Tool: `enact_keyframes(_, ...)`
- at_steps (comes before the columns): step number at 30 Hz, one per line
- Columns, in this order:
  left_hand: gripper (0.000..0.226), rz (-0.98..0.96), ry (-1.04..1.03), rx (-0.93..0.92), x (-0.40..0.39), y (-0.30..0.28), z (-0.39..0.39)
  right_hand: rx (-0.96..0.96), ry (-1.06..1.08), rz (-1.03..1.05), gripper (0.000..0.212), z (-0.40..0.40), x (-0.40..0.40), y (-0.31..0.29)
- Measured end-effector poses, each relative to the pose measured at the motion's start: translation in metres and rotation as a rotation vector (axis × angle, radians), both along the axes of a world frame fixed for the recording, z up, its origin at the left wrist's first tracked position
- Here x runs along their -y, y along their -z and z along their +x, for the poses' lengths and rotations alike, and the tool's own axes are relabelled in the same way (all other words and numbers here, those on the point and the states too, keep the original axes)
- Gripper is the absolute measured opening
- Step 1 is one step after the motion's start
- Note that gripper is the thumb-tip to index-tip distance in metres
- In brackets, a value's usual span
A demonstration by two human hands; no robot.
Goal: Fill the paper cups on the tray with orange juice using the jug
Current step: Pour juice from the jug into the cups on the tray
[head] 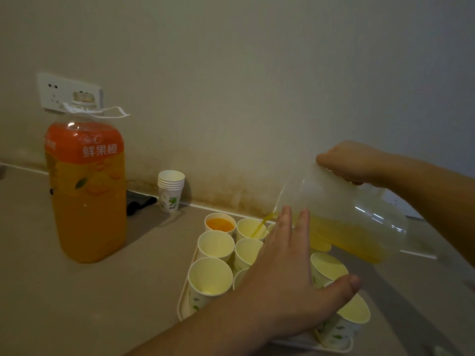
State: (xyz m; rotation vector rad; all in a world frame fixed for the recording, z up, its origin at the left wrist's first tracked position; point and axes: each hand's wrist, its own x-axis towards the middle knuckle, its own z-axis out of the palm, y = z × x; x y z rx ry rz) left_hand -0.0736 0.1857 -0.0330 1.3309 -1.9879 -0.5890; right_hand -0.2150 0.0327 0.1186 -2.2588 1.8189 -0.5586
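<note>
The translucent, frosted plastic jug (341, 214) is tipped over to the left above the white rectangular tray (183, 296), a shallow pool of cloudy orange juice lying along its lower side; a thin orange stream (259, 227) runs from its spout into a pale yellow-white paper cup (250, 228) in the back row, just beyond the left fingertips; the right hand (352, 163) curls round the jug's top at the handle side, gripping it; the left hand (290, 273) is spread, fingers straight, its fingertips (286, 214) against the jug's front wall near the spout, thumb stretched out to the right over the cups; left of those fingertips a cup (220, 224) in the back corner is already full of orange juice; the cups (210, 278) left of the palm look empty, printed with small green leaves; far left of the fingers stands a large clear plastic orange-juice bottle (88, 191) with an orange label; a stack of spare paper cups (171, 190) sits by the wall.
</note>
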Motion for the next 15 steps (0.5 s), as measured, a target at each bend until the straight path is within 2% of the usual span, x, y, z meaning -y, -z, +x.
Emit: enact_keyframes(15, 0.107, 0.001, 0.006, -0.026, -0.0029, 0.0002, 0.0037, -0.053, 0.012, 0.001, 0.034, 0.0077, -0.0039, -0.0028)
